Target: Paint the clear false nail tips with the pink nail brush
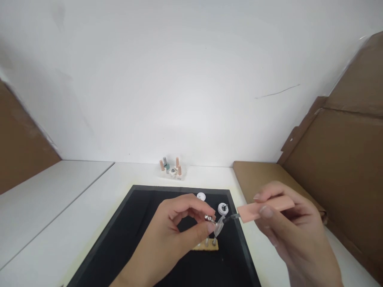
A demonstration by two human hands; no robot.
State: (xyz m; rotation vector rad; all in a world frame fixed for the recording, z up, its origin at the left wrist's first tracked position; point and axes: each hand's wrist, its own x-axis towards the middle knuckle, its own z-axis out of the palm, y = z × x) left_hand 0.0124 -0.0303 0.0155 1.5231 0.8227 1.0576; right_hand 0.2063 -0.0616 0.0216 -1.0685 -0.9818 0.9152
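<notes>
Just right of centre in the lower part of the frame, a clear false nail sits on the end of a small metal stick, and your left hand has its grip pressed together on that stick, thumb below and fingertips above, so the nail is presented tip-up where you can see it. Your right hand, at the lower right, pinches a pink handle between thumb and fingers; its dark brush end reaches leftward and meets the nail, which seems to be why both hands are held close together and raised off the surface. Directly beneath the nail lies a small tan base with a few more metal pins standing in it, kept close, probably as a rest for the sticks. All of this is over a black mat that gives a dark background to the clear piece. Toward the mat's far edge sit two small white round pots, the right one just beside the brush. Farther back, on the white tabletop at the frame's centre, a clear tray holds several polish bottles. Brown cardboard leans along the right side.
</notes>
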